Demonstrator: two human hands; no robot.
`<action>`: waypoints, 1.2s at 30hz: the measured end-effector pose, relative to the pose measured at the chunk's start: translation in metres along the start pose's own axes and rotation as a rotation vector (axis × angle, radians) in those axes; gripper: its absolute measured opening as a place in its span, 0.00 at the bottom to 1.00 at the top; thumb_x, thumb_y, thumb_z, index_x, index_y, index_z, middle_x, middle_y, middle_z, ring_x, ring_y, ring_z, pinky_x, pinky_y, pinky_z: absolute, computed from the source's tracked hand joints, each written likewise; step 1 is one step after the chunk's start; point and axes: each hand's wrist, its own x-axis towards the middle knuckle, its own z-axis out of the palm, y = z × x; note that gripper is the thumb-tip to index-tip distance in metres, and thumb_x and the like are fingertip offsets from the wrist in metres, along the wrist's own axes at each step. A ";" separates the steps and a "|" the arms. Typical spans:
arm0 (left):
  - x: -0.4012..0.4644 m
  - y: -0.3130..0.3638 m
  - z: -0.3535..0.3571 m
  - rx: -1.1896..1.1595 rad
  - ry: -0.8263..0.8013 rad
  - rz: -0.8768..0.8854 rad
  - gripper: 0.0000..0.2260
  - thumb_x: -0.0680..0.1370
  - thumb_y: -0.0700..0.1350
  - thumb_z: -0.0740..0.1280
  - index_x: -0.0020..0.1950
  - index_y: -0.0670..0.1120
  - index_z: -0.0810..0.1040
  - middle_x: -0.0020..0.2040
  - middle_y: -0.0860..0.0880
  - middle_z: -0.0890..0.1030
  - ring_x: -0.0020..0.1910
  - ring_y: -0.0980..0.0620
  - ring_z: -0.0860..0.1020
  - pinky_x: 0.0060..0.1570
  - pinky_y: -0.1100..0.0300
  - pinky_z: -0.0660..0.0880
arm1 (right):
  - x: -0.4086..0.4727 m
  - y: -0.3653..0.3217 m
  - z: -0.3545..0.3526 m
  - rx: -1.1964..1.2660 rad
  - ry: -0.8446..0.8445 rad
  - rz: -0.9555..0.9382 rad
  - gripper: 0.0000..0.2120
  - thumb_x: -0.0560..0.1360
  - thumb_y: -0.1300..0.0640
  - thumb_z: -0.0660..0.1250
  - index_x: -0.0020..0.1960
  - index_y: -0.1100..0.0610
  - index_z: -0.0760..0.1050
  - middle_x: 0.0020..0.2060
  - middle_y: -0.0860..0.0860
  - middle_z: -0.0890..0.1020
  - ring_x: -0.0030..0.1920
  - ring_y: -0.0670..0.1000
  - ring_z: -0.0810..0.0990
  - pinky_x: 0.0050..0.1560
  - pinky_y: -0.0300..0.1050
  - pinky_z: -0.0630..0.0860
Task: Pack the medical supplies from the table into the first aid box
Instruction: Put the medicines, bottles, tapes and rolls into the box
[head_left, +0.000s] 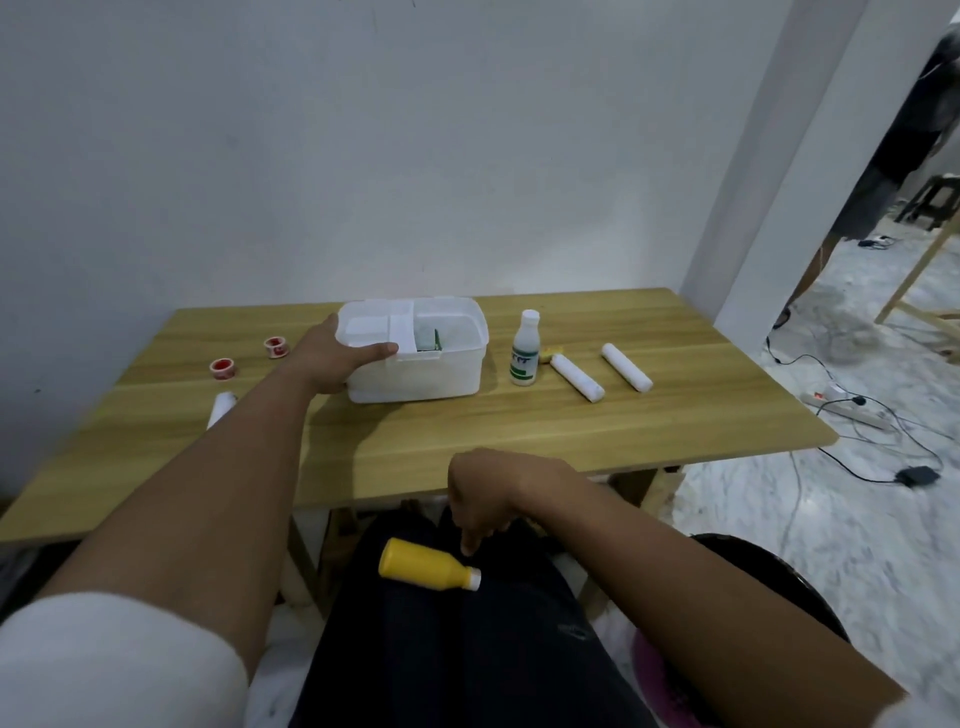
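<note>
The left hand (332, 358) grips the left end of the white first aid box (415, 353), thumb laid over the near rim and fingers wrapped round the far side. The box stands open on the wooden bench (467, 431), a white tray piece sitting across its top and something green showing inside, too blurred to name. The right hand (483, 499) hangs below the bench's near edge with its fingers curled downward and holding nothing; one fingertip points at, and perhaps just touches, the neck of a yellow bottle (426, 564) that lies on its side across the person's dark-clothed lap, white cap toward the right. Just right of the box stands a white bottle (523, 351) with a green label, upright. Beyond it, two white gauze rolls (576, 376) (626, 367) lie side by side but apart, with a small yellow item (549, 354) touching the far end of the nearer roll. To the left of the box, two red tape rolls (222, 368) (276, 347) sit near each other, and a third white roll (221, 408) peeks out from behind the left forearm.
</note>
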 end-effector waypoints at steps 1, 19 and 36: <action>0.000 0.000 0.000 -0.009 -0.001 -0.003 0.41 0.66 0.61 0.80 0.75 0.52 0.70 0.66 0.51 0.74 0.59 0.46 0.75 0.50 0.43 0.82 | 0.002 -0.003 0.008 -0.065 -0.041 -0.002 0.14 0.70 0.53 0.81 0.38 0.61 0.81 0.33 0.54 0.84 0.32 0.53 0.82 0.34 0.46 0.80; -0.001 -0.001 -0.001 0.037 -0.017 0.052 0.41 0.67 0.61 0.79 0.76 0.53 0.68 0.68 0.48 0.75 0.59 0.45 0.73 0.53 0.41 0.81 | -0.024 -0.008 -0.039 0.208 0.235 -0.063 0.13 0.70 0.56 0.80 0.53 0.60 0.86 0.43 0.55 0.88 0.40 0.53 0.88 0.40 0.47 0.86; 0.009 -0.005 0.000 0.029 0.011 0.109 0.38 0.65 0.63 0.79 0.72 0.55 0.73 0.60 0.51 0.78 0.56 0.46 0.76 0.53 0.43 0.81 | 0.058 0.028 -0.224 0.134 0.744 0.162 0.11 0.71 0.67 0.75 0.53 0.63 0.80 0.47 0.60 0.83 0.37 0.58 0.86 0.43 0.55 0.87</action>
